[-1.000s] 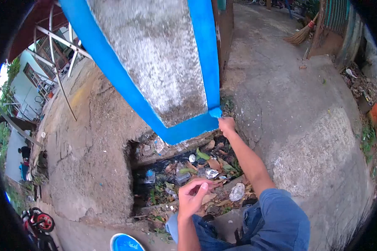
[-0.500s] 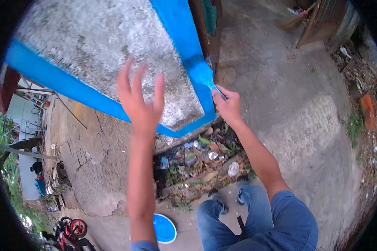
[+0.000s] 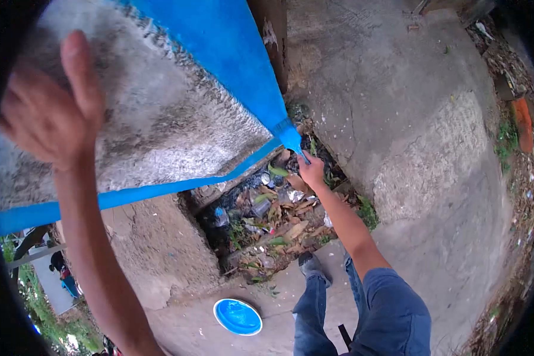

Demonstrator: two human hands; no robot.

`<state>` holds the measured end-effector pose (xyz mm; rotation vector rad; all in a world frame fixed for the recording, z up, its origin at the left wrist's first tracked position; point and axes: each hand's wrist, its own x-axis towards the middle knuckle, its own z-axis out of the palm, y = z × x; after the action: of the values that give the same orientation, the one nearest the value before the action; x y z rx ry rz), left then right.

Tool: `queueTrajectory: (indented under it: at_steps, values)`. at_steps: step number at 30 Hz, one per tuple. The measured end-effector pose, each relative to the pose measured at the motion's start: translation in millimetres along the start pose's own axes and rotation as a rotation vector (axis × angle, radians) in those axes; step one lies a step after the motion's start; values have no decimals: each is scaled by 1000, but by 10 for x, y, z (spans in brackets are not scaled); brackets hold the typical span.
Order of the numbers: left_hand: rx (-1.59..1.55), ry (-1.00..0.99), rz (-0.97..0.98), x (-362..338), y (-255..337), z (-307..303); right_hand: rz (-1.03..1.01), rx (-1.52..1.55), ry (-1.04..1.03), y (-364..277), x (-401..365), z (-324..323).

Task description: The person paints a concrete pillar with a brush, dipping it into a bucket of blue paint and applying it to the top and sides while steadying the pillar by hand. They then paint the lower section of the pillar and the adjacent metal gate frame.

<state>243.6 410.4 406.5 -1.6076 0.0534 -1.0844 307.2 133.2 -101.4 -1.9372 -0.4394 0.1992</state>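
My right hand grips the handle of a paintbrush coated in blue. Its bristles lie against the blue border of a rough grey concrete slab, close to the slab's near corner. A narrower blue strip runs along the slab's other edge. At the far left, my left hand is raised in front of the grey surface, thumb apart from the fingers and nothing held. On the ground below, a round white-rimmed container shows bright blue paint.
Beneath the slab's corner, a sunken bed holds dry leaves, plastic litter and small plants. Cracked concrete paving surrounds it. My shoe stands at its near edge. An orange-red piece lies among debris along the right side.
The brush has moved from the right-hand border to the slab's near corner. My left hand has swung to the left, and my view has shifted closer to the slab.
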Motion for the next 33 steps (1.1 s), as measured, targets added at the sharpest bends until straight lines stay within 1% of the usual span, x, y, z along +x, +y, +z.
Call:
queueTrajectory:
  at_steps: [1, 2, 3, 4, 5, 6, 7, 8, 9, 12, 13, 15, 16, 17, 18, 19, 20, 22, 23, 25, 27, 28, 30, 32, 33]
  values:
    - [18, -15, 35, -36, -65, 36, 134, 18, -26, 93, -17, 29]
    - [31, -21, 58, -37, -62, 33, 141, 22, -27, 235, -7, 94]
    - [37, -36, 69, -22, -57, 21, 199, -140, -35, 355, 8, 160]
    - [41, -45, 72, -7, -64, 16, 255, -303, -43, 616, -6, 278]
    - [38, -55, 64, 21, -54, 9, 347, -303, -29, 816, 17, 427]
    - [33, -61, 55, 52, -37, -12, 343, -305, -25, 501, 134, 356]
    - [27, -72, 40, 95, -15, -43, 402, -180, -93, 160, 230, 293]
    - [16, -85, 22, 150, 7, -86, 460, -56, -164, -26, 299, 287]
    - [6, -94, 9, 201, 44, -138, 415, -169, -148, -122, 392, 337]
    - [-54, -122, -64, 314, 132, -240, 385, -211, -155, -349, 457, 243]
    - [-260, -74, -194, 282, 169, -166, 377, -214, -155, -529, 480, 155]
    - [-267, -49, -215, 273, 167, -104, 585, 135, -215, -885, 457, -95]
    - [-284, -21, -228, 266, 169, -110, 584, 130, -218, -992, 435, -183]
    - [-287, -66, -255, 251, 177, -135, 523, 153, -190, -1098, 428, -263]
    - [-283, -68, -258, 241, 173, -136, 461, 176, -164, -1220, 419, -351]
    - [-295, -52, -258, 239, 175, -115, 494, 309, -170, -1443, 404, -485]
    - [-307, -36, -258, 242, 175, -108, 491, 307, -172, -1630, 408, -602]
    - [-318, -55, -278, 259, 184, -143, 518, 505, -238, -1974, 382, -834]
    - [-316, -73, -292, 263, 186, -150, 519, 503, -240, -2186, 379, -942]
    - [-317, -99, -308, 263, 199, -165, 360, 631, -188, -2633, 338, -1132]
    - [-237, -79, -334, 265, 215, -137, 335, 686, -172, -3094, 276, -1345]
    - [-234, -82, -337, 272, 210, -133, 307, 743, -155, -3201, 230, -1399]
    - [-243, -67, -334, 269, 217, -130, 266, 730, -122, -3163, 122, -1372]
    - [-255, -46, -327, 270, 220, -134, 232, 729, -87, -2942, 42, -1254]
    - [-268, -23, -324, 273, 221, -120, 91, 716, -73, -2702, 13, -1124]
